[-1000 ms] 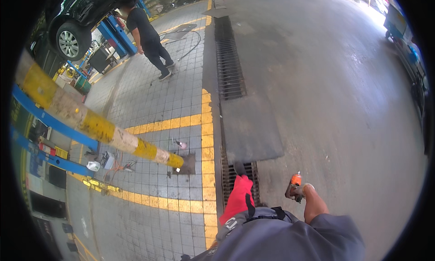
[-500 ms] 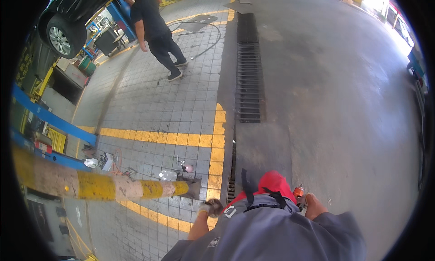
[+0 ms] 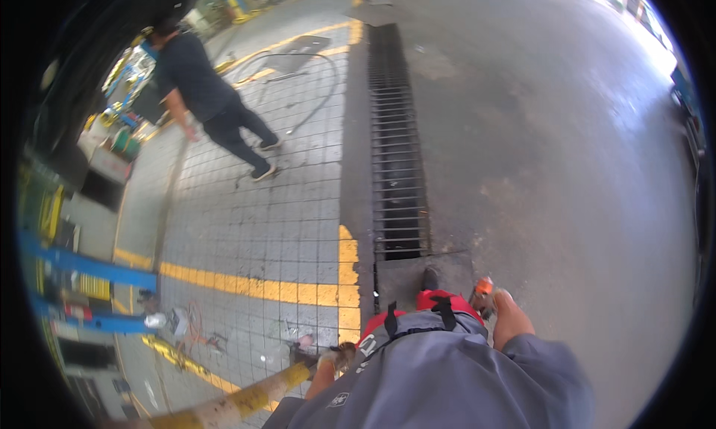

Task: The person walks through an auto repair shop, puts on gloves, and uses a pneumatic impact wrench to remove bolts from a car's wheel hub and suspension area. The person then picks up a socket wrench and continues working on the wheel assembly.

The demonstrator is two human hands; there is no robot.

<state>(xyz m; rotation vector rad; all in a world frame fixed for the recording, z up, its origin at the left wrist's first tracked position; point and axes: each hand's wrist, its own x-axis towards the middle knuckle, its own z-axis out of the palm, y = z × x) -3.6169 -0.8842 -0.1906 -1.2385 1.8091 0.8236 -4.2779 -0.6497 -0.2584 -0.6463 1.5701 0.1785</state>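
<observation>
My left hand, in a pale and dark work glove, hangs at my left side beside the yellow-and-white striped pole. Its fingers are blurred, and I cannot see whether anything is in them. At my right side, my right hand is closed round a small orange-ended object. Its kind does not show, and most of it is hidden by the hand. My red trousers and one dark shoe show past my grey top.
A long drain grate runs ahead, with an open dark gap at its near end. Left are blue lift arms and floor clutter. A person in dark clothes walks near a hose and a raised car.
I have moved forward, so the grate is nearer and the striped pole has slid down to the lower left. The other person has stepped on to the left.
</observation>
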